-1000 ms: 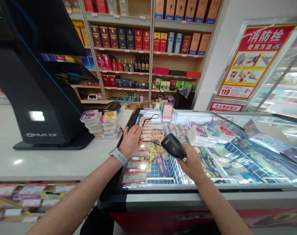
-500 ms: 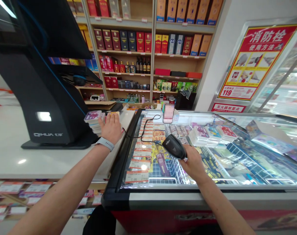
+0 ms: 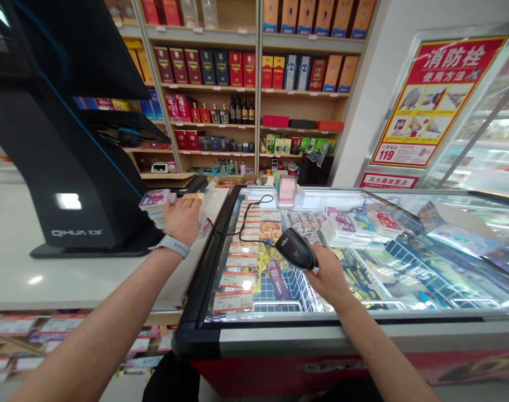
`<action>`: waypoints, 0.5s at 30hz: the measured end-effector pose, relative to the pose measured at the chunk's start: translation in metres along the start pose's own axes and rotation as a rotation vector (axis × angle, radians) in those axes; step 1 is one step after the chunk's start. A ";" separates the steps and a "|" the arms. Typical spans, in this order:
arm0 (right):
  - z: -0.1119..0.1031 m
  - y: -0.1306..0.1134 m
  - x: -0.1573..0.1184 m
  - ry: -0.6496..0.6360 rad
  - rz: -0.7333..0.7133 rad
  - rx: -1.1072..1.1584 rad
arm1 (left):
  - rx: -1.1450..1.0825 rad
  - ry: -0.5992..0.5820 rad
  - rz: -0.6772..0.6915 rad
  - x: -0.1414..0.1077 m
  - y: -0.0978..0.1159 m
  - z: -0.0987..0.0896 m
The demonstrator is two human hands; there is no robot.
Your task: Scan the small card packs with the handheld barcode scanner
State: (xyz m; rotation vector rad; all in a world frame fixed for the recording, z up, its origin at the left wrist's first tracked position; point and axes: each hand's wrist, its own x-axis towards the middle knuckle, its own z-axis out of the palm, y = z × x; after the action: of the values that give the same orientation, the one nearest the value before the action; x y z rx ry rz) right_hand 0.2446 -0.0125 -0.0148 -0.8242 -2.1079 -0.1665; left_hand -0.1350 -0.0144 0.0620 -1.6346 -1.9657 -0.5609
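Observation:
My left hand [image 3: 182, 220] rests on stacked small packs [image 3: 156, 202] at the counter's right edge, beside the black monitor stand; its fingers are bent over the near stack, and their tips are partly hidden. A grey watch band is on that wrist. My right hand [image 3: 328, 274] is wrapped around the handle of a black barcode scanner [image 3: 295, 249], held above the glass-topped freezer, its head pointing to the upper left. A black cable [image 3: 246, 219] runs from the scanner across the glass. More packs in flat stacks [image 3: 340, 230] lie on the freezer glass beyond my right hand.
The monitor stand [image 3: 86, 218] rises from the white counter [image 3: 112, 285] at left. The freezer's black rim [image 3: 204, 268] borders the counter. An opened printed box [image 3: 459, 231] lies on the glass at right. Shelves of boxed bottles [image 3: 214, 87] stand behind.
My left hand has shifted slightly, its fingers now more bent over the packs. The right hand still holds the scanner in about the same place. The whole view has moved a little.

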 end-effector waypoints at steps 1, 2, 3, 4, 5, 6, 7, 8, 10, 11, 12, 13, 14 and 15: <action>0.000 0.000 0.000 0.003 0.000 0.000 | -0.003 0.002 0.006 -0.001 -0.001 0.000; -0.001 0.000 0.000 0.006 -0.002 0.001 | -0.008 0.010 0.011 -0.002 -0.001 0.000; -0.001 -0.001 0.001 0.008 -0.003 0.002 | -0.016 0.021 0.016 -0.002 -0.001 0.000; -0.001 -0.001 0.001 0.007 -0.004 0.005 | -0.029 0.034 0.020 -0.003 -0.001 0.000; -0.001 -0.001 0.001 0.006 -0.004 0.007 | -0.047 0.049 0.023 -0.004 -0.001 0.000; -0.001 -0.001 0.001 0.005 -0.004 0.008 | -0.068 0.062 0.029 -0.005 0.000 -0.001; -0.001 -0.001 0.001 0.006 -0.005 0.006 | -0.094 0.075 0.036 -0.006 0.000 -0.001; -0.001 -0.001 0.001 0.006 -0.006 0.004 | -0.121 0.087 0.045 -0.007 0.001 -0.001; -0.001 -0.001 0.001 0.008 -0.007 -0.005 | -0.169 0.104 0.065 -0.008 0.004 -0.001; -0.001 0.000 0.001 0.009 -0.008 -0.008 | -0.189 0.110 0.076 -0.009 0.007 -0.001; -0.001 0.000 0.001 0.007 -0.008 -0.007 | -0.206 0.115 0.085 -0.010 0.010 0.000; 0.000 0.000 0.000 0.006 -0.008 -0.003 | -0.223 0.121 0.093 -0.011 0.013 0.000; 0.000 0.000 0.000 0.006 -0.009 0.002 | -0.244 0.130 0.102 -0.012 0.018 0.001; 0.000 0.001 0.000 0.007 -0.012 0.006 | -0.271 0.140 0.113 -0.014 0.023 0.003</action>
State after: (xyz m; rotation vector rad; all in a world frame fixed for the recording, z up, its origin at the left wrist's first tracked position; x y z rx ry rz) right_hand 0.2450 -0.0119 -0.0148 -0.8065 -2.1066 -0.1691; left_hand -0.1105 -0.0191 0.0511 -1.7997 -1.7436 -0.9046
